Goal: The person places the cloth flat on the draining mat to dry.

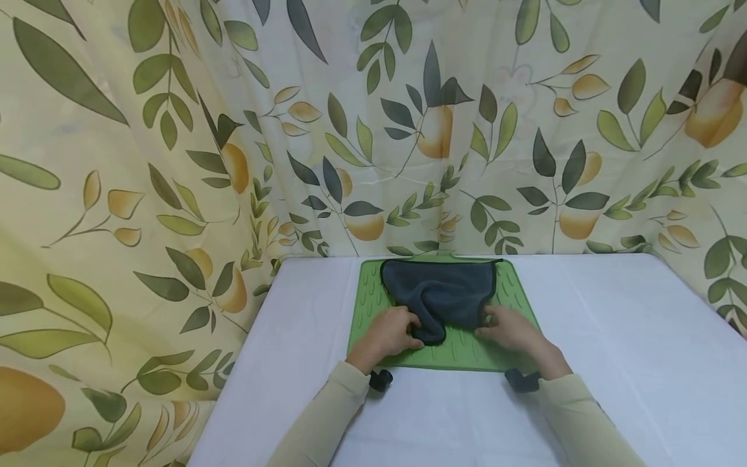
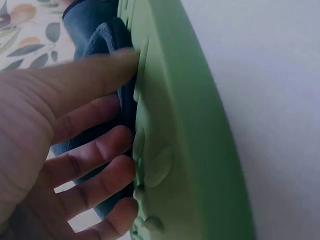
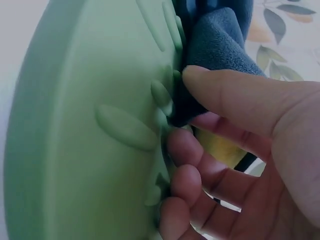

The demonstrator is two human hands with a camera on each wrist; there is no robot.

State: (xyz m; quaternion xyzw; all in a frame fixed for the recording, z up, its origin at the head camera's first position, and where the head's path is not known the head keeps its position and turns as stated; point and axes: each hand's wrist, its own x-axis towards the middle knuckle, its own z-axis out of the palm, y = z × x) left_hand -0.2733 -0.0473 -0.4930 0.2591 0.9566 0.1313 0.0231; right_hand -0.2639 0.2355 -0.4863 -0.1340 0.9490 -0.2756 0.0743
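A dark blue-grey cloth (image 1: 455, 285) with black edging lies bunched on a green mat (image 1: 467, 355) that has raised, elongated bumps. At the cloth's near left corner, my left hand (image 1: 388, 334) pinches the edge between thumb and index finger. In the left wrist view, its other fingers curl loosely beside the mat (image 2: 185, 110), against the cloth (image 2: 92, 22). My right hand (image 1: 515, 329) holds the near right corner. Thumb and forefinger close on the cloth (image 3: 220, 47) in the right wrist view, the remaining fingertips resting close to the mat's bumps (image 3: 125, 127).
The mat lies toward the far edge of a table with a white cover (image 1: 589, 324). Behind and to the left hangs a curtain (image 1: 233, 130) printed with leaves and fruit. Dark wrist-worn pieces (image 1: 522, 381) sit under both wrists.
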